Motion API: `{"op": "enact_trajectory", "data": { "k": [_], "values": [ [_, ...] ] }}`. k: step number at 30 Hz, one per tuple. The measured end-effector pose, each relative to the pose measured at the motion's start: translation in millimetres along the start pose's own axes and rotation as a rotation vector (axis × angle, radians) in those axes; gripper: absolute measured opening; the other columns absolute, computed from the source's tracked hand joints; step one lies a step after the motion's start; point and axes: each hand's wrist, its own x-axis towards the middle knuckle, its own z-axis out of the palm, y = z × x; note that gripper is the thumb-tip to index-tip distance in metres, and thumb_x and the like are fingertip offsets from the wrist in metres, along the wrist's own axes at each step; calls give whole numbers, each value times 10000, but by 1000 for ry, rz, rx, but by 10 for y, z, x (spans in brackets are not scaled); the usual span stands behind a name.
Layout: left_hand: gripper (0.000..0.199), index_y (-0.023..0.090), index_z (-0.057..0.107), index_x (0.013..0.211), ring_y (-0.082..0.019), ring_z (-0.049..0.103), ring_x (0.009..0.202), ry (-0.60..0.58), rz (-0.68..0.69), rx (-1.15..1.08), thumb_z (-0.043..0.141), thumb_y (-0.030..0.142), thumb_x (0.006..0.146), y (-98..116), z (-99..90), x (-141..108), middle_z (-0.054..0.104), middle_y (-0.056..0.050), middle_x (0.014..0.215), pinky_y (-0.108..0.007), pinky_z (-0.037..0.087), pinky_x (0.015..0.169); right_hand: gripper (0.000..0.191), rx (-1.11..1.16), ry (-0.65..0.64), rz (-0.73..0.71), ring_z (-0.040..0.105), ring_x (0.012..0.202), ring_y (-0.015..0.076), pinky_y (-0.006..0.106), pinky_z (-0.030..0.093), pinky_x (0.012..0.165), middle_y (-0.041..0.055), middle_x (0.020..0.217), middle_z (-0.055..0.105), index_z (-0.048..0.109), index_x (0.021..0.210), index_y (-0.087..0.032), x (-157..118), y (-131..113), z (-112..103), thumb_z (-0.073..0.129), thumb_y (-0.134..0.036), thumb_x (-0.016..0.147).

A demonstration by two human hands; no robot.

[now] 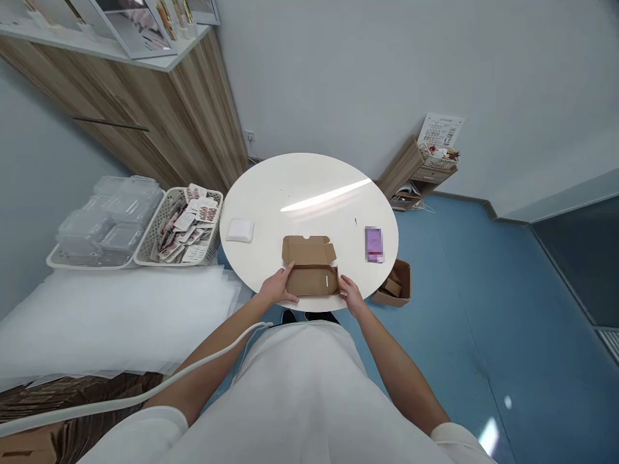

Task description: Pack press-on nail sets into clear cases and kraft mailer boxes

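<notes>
An open brown cardboard box [312, 281] lies near the front edge of the round white table [271, 187], its lid flap folded back on the far side. A small white strip [327, 281] shows inside it, towards the right. My left hand [279, 286] grips the box's left side, thumb at the near corner and fingers along the edge. At the right end, my right hand [351, 294] pinches the side wall with bent fingers. To the left on the table is a white flat packet [240, 230]; to the right, a blurred purple package [374, 245].
Left of the table stand a white basket of printed cards [216, 231] and a tray of clear plastic boxes [123, 206], beside stacked white sheets [120, 316]. A carton [405, 283] sits on the floor at right. A white cable [145, 394] crosses my left arm.
</notes>
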Motion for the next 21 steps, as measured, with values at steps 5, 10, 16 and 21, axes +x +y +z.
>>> {"op": "enact_trajectory", "data": {
  "k": [5,10,16,21],
  "values": [
    [1167,277,38,1362,-303,509,1010,-12,2,-7,707,549,444,146,86,49,473,-108,1154,-329,405,743,522,-132,58,-86,557,864,168,258,436,659,78,1070,586,532,1124,-191,7,-99,28,554,-452,672],
    [1206,274,0,1365,-296,533,967,-34,4,-8,709,552,431,273,157,50,473,-112,1138,-325,414,718,415,-539,72,-191,538,681,139,254,405,628,26,802,608,559,1032,-176,93,-109,-24,544,-388,676],
    [1205,281,0,1367,-313,537,959,-58,-39,-38,708,554,431,332,191,68,471,-111,1142,-342,418,715,144,-903,67,-272,485,590,130,227,321,547,-11,619,547,588,772,-199,257,-141,-69,473,-246,700],
    [1151,280,20,1368,-307,511,1018,-32,-47,-149,722,483,479,393,203,130,480,-108,1150,-336,407,753,137,-873,107,-302,469,580,136,233,305,539,-7,615,536,578,720,-205,314,-154,-74,443,-215,699]
  ]
}}
